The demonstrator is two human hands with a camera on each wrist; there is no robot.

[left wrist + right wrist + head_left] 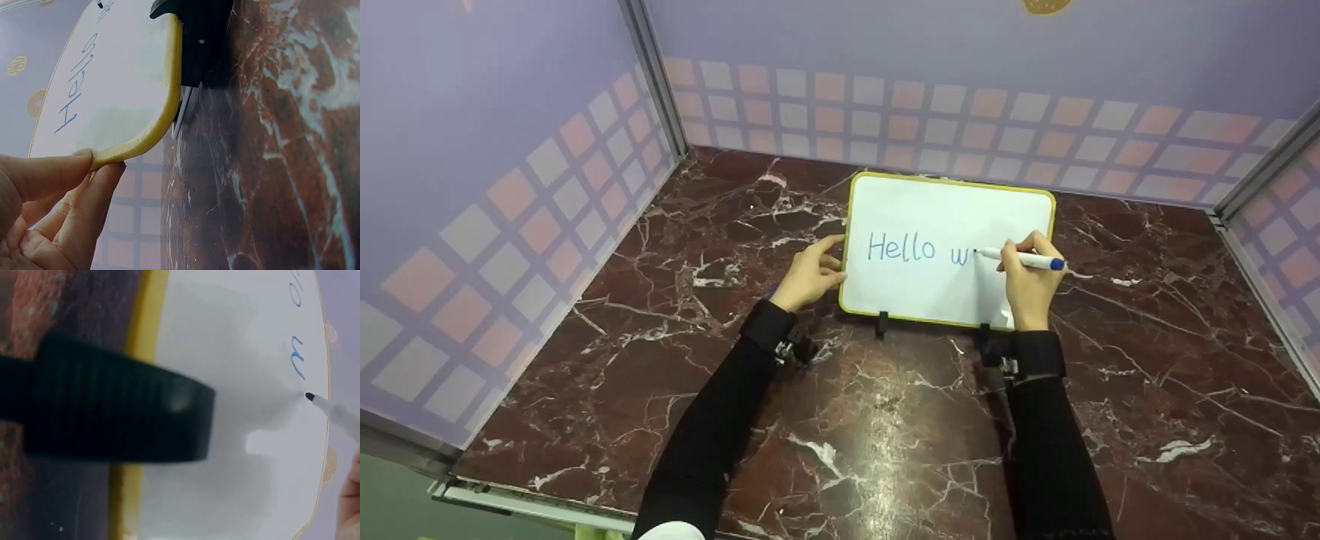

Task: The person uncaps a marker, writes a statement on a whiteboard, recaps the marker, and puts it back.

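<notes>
A small whiteboard (945,217) with a yellow rim stands tilted on two black clip feet on the marble table; "Hello w" is written on it in blue. My left hand (810,274) pinches the board's left edge (135,143), thumb in front and fingers behind. My right hand (1030,281) grips a white marker with a blue cap (1024,259). Its tip (309,396) touches the board just right of the "w" (298,360). Both arms wear black sleeves.
The dark red marble tabletop (885,405) is boxed in by lilac walls with a square pattern (510,187) on the left, back and right. One black foot (112,410) of the board fills the right wrist view close up.
</notes>
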